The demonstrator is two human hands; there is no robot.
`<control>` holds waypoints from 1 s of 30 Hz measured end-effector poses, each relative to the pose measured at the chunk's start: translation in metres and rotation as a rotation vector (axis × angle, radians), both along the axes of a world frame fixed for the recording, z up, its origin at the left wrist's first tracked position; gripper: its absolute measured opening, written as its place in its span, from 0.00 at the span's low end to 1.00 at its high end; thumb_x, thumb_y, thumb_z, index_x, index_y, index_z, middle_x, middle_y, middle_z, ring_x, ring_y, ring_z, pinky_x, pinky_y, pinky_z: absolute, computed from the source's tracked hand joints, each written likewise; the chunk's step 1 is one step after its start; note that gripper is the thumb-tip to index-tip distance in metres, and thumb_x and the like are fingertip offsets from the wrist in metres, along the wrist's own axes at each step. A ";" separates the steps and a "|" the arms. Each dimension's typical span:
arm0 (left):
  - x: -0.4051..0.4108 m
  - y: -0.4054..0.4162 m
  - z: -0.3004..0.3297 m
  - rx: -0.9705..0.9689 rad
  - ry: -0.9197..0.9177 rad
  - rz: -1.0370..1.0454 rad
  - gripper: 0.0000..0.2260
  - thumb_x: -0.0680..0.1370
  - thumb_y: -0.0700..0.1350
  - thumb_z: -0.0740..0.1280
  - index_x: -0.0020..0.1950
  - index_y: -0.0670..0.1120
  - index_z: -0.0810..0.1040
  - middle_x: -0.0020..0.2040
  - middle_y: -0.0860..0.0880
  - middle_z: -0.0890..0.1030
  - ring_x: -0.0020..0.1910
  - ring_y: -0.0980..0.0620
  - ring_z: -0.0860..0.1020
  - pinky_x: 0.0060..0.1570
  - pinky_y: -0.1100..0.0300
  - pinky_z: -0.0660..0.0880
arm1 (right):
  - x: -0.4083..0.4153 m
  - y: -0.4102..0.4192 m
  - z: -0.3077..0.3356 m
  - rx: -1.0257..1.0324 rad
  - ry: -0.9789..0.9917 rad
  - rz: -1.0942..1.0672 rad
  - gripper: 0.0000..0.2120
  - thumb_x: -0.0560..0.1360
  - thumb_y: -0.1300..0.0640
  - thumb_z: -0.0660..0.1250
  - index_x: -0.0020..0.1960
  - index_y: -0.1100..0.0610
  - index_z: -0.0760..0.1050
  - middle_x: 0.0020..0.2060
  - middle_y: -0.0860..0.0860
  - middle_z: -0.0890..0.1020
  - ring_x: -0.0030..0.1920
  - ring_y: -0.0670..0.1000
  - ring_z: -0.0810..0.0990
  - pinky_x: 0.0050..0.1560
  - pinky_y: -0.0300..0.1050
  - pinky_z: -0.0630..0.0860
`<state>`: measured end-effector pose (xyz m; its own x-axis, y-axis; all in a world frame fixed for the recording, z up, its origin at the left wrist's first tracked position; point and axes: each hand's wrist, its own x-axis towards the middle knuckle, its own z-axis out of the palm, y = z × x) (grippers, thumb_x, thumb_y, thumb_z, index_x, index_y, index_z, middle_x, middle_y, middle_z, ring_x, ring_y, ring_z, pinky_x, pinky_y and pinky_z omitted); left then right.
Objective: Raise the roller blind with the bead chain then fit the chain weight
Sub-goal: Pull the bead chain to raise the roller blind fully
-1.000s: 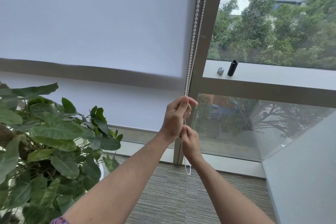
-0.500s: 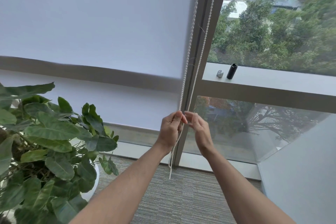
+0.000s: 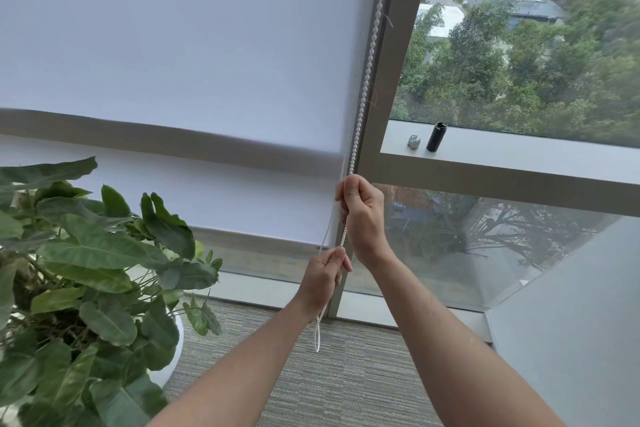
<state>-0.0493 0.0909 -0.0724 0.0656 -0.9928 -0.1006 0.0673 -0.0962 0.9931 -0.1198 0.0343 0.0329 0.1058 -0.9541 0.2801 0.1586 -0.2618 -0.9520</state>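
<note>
A white roller blind (image 3: 180,45) covers the left window, and its grey bottom bar (image 3: 166,140) hangs above the sill. The white bead chain (image 3: 369,73) runs down along the window frame. My right hand (image 3: 363,215) is closed on the chain just below the bottom bar. My left hand (image 3: 323,279) grips the chain lower down, and the chain's loop (image 3: 317,336) dangles beneath it. A black cylindrical chain weight (image 3: 436,137) stands on the window ledge (image 3: 519,152), next to a small silver piece (image 3: 414,141).
A large potted plant (image 3: 86,270) with broad green leaves fills the lower left, close to my left arm. A grey window frame post (image 3: 391,87) stands right of the chain. Grey carpet (image 3: 346,385) lies below, and a pale wall panel (image 3: 571,340) is at the lower right.
My hands have swapped places on the chain: the right hand has moved up to the top grip and the left hand has pulled down below it. The blind's bottom bar sits about where it was.
</note>
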 end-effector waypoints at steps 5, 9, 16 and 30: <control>0.007 0.011 -0.020 0.079 -0.091 -0.113 0.18 0.84 0.48 0.57 0.38 0.45 0.78 0.25 0.54 0.65 0.26 0.55 0.61 0.30 0.58 0.58 | -0.007 0.003 -0.028 0.056 0.062 -0.058 0.19 0.81 0.49 0.58 0.31 0.49 0.71 0.22 0.43 0.66 0.23 0.44 0.61 0.24 0.38 0.59; 0.018 0.009 -0.019 0.149 -0.060 -0.116 0.15 0.79 0.50 0.60 0.48 0.43 0.83 0.40 0.46 0.82 0.41 0.52 0.78 0.45 0.57 0.73 | -0.009 0.001 -0.042 0.069 0.116 -0.085 0.20 0.81 0.50 0.58 0.30 0.49 0.70 0.23 0.42 0.67 0.26 0.45 0.63 0.29 0.40 0.60; 0.026 -0.014 0.021 0.001 0.066 0.085 0.21 0.75 0.52 0.60 0.64 0.44 0.79 0.56 0.46 0.82 0.60 0.48 0.79 0.61 0.51 0.74 | -0.001 -0.001 -0.061 0.107 0.152 -0.080 0.21 0.81 0.52 0.58 0.30 0.49 0.71 0.23 0.41 0.71 0.27 0.43 0.67 0.30 0.40 0.66; 0.008 -0.041 0.103 -0.350 0.155 0.055 0.15 0.82 0.46 0.57 0.39 0.47 0.78 0.26 0.57 0.66 0.26 0.58 0.62 0.28 0.65 0.58 | 0.005 0.016 -0.094 0.144 0.174 -0.004 0.21 0.80 0.58 0.59 0.29 0.47 0.68 0.24 0.39 0.69 0.29 0.40 0.64 0.32 0.40 0.62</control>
<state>-0.0411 0.0503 0.0307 0.1303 -0.9642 0.2309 0.2152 0.2549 0.9427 -0.1147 0.0506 -0.0612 0.1370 -0.9834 0.1187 -0.0120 -0.1215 -0.9925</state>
